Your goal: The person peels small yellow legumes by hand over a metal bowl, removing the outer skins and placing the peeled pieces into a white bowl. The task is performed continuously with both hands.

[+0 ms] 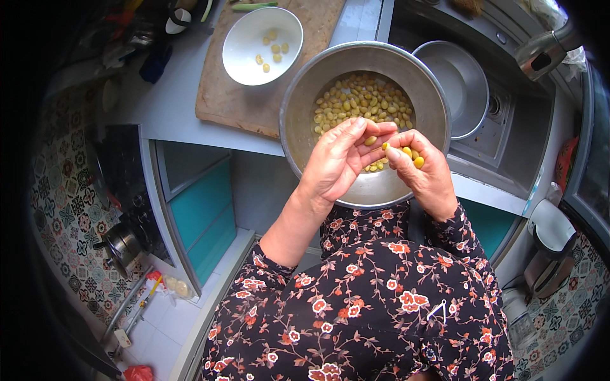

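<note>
Over a large stainless steel bowl (367, 189), both my hands are held close together. Its bottom is covered with yellow oval beans or kernels (357, 97), which seem to lie in water. My left hand (340, 155) is cupped, palm turned inward, with one yellow kernel (370, 140) resting against its fingers. In my right hand (421, 169) several yellow kernels (418, 162) lie in the curled fingers. Between its thumb and forefinger another kernel (385, 146) is pinched, close to the left fingertips.
A white bowl (243, 62) with several yellow kernels stands on a wooden cutting board (214, 102) at the left. To the right, a metal basin (469, 85) sits in the dark sink (519, 143), below a faucet (541, 52). A green stalk (253, 6) lies at the board's back.
</note>
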### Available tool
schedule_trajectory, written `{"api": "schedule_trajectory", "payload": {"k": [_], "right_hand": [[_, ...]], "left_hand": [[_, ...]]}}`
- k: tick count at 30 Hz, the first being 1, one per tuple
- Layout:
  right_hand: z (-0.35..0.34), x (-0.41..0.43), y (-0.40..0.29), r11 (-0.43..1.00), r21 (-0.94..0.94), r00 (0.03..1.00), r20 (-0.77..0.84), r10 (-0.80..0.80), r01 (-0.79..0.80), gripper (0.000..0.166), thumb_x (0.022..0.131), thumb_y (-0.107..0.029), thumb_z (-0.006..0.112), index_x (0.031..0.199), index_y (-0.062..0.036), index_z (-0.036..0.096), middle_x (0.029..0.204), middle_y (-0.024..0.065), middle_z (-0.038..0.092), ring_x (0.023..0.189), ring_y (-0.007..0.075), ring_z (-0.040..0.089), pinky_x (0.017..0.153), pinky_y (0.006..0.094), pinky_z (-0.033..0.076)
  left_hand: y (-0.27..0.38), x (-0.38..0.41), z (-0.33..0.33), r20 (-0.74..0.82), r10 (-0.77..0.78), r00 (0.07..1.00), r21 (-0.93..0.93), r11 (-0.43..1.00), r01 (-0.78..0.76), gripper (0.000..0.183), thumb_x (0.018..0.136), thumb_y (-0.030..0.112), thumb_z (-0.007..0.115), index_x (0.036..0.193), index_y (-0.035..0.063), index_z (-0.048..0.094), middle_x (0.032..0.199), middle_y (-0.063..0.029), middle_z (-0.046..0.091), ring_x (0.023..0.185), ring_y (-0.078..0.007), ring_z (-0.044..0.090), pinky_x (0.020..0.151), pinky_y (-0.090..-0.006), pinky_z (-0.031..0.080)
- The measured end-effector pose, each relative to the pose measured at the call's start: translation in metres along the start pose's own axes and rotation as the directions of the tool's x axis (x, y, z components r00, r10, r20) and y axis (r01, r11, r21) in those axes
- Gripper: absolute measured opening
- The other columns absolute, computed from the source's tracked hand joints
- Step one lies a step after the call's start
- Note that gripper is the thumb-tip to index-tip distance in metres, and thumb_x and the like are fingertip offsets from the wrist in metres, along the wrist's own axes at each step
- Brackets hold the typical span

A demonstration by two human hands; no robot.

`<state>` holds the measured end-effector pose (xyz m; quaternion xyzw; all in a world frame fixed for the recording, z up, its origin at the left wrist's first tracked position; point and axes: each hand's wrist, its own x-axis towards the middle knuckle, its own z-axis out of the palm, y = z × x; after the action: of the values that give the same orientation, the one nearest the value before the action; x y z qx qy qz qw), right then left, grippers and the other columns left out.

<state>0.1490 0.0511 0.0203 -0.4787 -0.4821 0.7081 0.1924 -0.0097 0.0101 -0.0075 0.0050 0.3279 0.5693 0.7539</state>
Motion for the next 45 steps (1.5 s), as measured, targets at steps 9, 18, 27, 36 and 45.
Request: {"api": "schedule_trajectory", "payload": {"k": [9, 18, 27, 36, 45], "right_hand": [[0.007, 0.006, 0.002, 0.963, -0.147, 0.967, -0.087, -0.241, 0.226, 0.013, 0.085, -0.009, 0.059, 0.095, -0.0003, 0.059, 0.086, 0.0059, 0.062, 0.081, 0.0107, 0.057, 0.072, 0.0231, 0.045], [-0.002, -0.001, 0.0, 0.971, 0.238, 0.991, -0.127, 0.046, -0.014, 0.014, 0.091, -0.015, 0.053, 0.097, -0.0028, 0.056, 0.065, -0.0055, 0.046, 0.046, -0.0006, 0.032, 0.04, 0.0153, 0.022], [0.004, -0.001, -0.001, 0.972, 0.226, 0.993, -0.08, 0.092, -0.072, 0.014, 0.09, -0.017, 0.053, 0.095, -0.0035, 0.056, 0.065, -0.0053, 0.046, 0.047, -0.0002, 0.033, 0.041, 0.0155, 0.022], [0.005, 0.003, 0.003, 0.971, 0.222, 0.991, -0.077, 0.112, -0.092, 0.014, 0.09, -0.017, 0.054, 0.095, -0.005, 0.058, 0.066, -0.0053, 0.049, 0.049, -0.0002, 0.036, 0.042, 0.015, 0.025], [-0.013, -0.007, -0.004, 0.958, 0.271, 0.993, -0.043, 0.112, -0.096, 0.015, 0.09, -0.017, 0.054, 0.096, -0.0037, 0.057, 0.067, -0.0054, 0.047, 0.052, 0.0, 0.036, 0.045, 0.0146, 0.027]], "left_hand": [[-0.008, 0.005, -0.001, -0.001, -0.09, 0.996, -0.399, 0.913, 0.082, 0.024, 0.095, 0.021, 0.04, 0.095, 0.0032, 0.056, 0.115, -0.0161, 0.054, 0.108, -0.024, 0.052, 0.092, -0.0371, 0.043], [0.065, 0.004, -0.013, -0.013, 0.338, 0.941, -0.156, 0.929, -0.336, 0.021, 0.092, 0.017, 0.046, 0.092, -0.0009, 0.057, 0.099, -0.0161, 0.059, 0.092, -0.0259, 0.059, 0.085, -0.0359, 0.05], [0.169, 0.054, -0.078, 0.132, 0.761, 0.635, 0.945, 0.098, -0.314, 0.017, 0.087, 0.014, 0.057, 0.084, -0.0016, 0.064, 0.094, -0.0081, 0.063, 0.08, -0.0117, 0.059, 0.073, -0.0246, 0.048], [0.131, 0.023, -0.008, 0.032, 0.265, 0.964, 0.43, 0.867, -0.253, 0.023, 0.089, 0.017, 0.053, 0.101, -0.0004, 0.061, 0.1, -0.0115, 0.063, 0.085, -0.0157, 0.061, 0.074, -0.0284, 0.052], [0.095, 0.037, 0.056, 0.228, 0.035, 0.973, 0.42, 0.898, -0.131, 0.036, 0.092, 0.026, 0.044, 0.107, -0.0039, 0.058, 0.104, -0.0149, 0.061, 0.091, -0.0182, 0.06, 0.078, -0.0303, 0.051]]}}
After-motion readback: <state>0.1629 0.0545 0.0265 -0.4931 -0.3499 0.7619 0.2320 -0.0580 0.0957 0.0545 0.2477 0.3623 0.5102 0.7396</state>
